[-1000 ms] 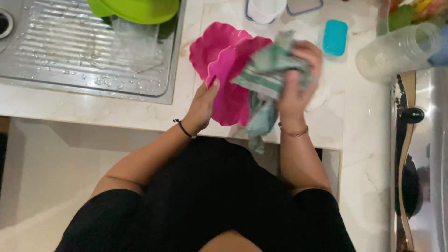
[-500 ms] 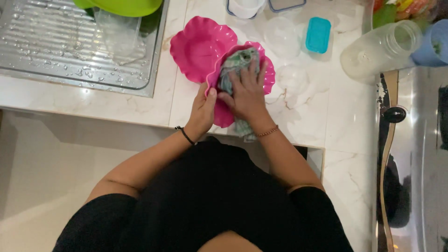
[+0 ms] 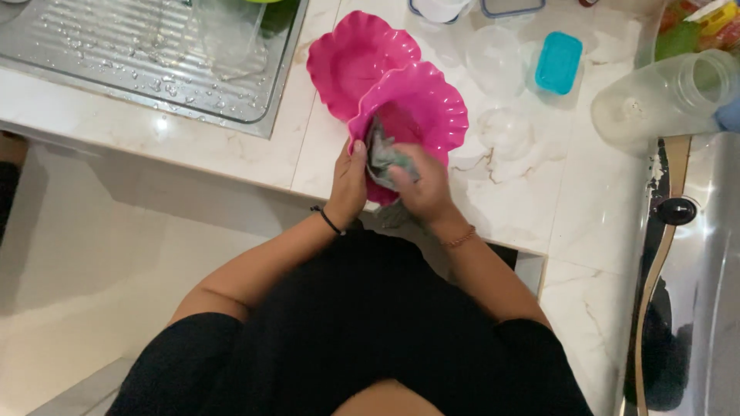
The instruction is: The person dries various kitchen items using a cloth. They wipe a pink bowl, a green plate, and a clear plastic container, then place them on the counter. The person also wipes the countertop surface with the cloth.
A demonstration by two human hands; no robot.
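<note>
My left hand (image 3: 351, 181) grips the near edge of a pink scalloped plate (image 3: 424, 100), held tilted above the marble counter (image 3: 539, 200). My right hand (image 3: 420, 185) presses a grey-green cloth (image 3: 381, 154) into the plate's lower inside. A second pink scalloped plate (image 3: 351, 58) lies flat on the counter just behind and left of the held one.
A steel drainboard (image 3: 116, 54) with a clear glass (image 3: 227, 35) is at upper left. Clear plastic containers (image 3: 493, 54), a teal lid (image 3: 559, 62) and a large clear jar (image 3: 663, 96) lie at the back right. A stove edge with a black knob (image 3: 677, 210) is at right.
The right hand brought the cloth down from above the plate onto it and slid it toward the plate's near edge. The left hand kept holding the plate.
</note>
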